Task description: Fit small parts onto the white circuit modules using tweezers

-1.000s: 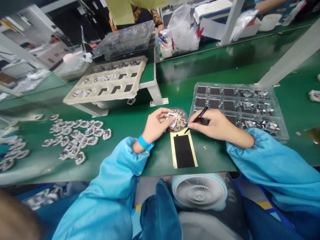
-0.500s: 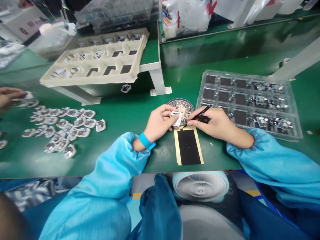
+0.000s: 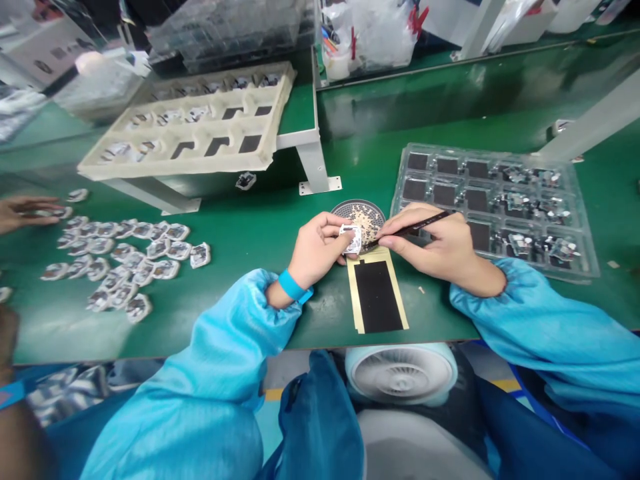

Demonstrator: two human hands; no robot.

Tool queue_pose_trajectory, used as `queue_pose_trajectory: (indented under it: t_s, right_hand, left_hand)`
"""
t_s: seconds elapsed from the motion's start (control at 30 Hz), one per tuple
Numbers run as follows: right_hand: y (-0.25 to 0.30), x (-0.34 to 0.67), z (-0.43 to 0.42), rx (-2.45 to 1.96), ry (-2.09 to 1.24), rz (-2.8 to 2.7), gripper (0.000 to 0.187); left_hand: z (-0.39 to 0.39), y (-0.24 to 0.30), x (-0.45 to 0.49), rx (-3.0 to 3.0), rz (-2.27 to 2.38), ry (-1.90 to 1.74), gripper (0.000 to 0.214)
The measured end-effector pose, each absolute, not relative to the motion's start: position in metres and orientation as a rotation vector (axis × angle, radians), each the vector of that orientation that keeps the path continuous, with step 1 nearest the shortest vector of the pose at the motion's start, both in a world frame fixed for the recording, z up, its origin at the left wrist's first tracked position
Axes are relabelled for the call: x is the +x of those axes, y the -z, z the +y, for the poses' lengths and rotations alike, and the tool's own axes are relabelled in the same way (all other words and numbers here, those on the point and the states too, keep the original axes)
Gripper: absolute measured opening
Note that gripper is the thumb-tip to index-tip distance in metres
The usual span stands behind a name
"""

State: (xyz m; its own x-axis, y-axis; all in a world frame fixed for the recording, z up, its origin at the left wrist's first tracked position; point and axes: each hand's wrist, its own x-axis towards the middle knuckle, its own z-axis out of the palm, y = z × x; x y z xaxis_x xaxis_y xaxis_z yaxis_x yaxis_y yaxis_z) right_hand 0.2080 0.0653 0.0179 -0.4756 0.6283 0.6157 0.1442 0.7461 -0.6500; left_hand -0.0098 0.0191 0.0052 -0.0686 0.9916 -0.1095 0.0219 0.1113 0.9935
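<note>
My left hand [image 3: 317,248] pinches a small white plastic part [image 3: 351,238] with dark details between thumb and fingers. Black tweezers [image 3: 425,222] are in my right hand [image 3: 435,243], slanting down to the left, their tip beside the white part and over the near edge of a round grey dish [image 3: 342,209]. Small beige and black pieces [image 3: 367,219] lie scattered in that dish. Just below both hands, a black rectangular pad [image 3: 379,297] with a pale yellow border lies on the green table.
Many white parts [image 3: 133,253] lie grouped on the left, where another person's hand [image 3: 27,212] reaches in. A clear compartment tray [image 3: 590,267] stands right; a beige tray [image 3: 175,165] rests on a raised shelf [image 3: 295,139]. One part [image 3: 246,180] lies near the shelf.
My right hand has turned, and the tweezers now lie flatter, their rear end pointing right. The left hand keeps the white part almost in place. The other person's hand has moved slightly.
</note>
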Motion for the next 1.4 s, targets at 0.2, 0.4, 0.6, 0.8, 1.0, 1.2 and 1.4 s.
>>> queue_pose_trajectory:
  t_s: [0.2,0.4,0.6,0.8,1.0,1.2,1.4]
  right_hand:
    - [-0.010,0.210,0.069,-0.631,-0.694,-2.159,0.011]
    - [-0.006,0.208,0.071,-0.627,-0.722,-2.161,0.010]
    - [-0.013,0.209,0.068,-0.659,-0.704,-1.938,0.005]
    - [-0.014,0.205,0.069,-0.580,-0.540,-1.889,0.011]
    - [-0.010,0.204,0.071,-0.570,-0.467,-1.932,0.011]
    - [-0.011,0.204,0.071,-0.498,-0.379,-2.023,0.013]
    - [-0.013,0.206,0.068,-0.451,-0.290,-2.121,0.017]
  left_hand:
    - [0.017,-0.006,-0.010,1.141,1.336,-1.165,0.029]
    - [0.017,-0.006,-0.010,1.154,1.335,-1.172,0.027]
    - [0.017,-0.006,-0.009,1.143,1.327,-1.175,0.027]
    - [0.016,-0.007,-0.007,1.133,1.331,-1.185,0.027]
    - [0.016,-0.007,-0.007,1.136,1.334,-1.185,0.026]
    - [0.016,-0.008,-0.007,1.134,1.337,-1.184,0.027]
    - [0.017,-0.004,-0.009,1.148,1.264,-1.203,0.037]
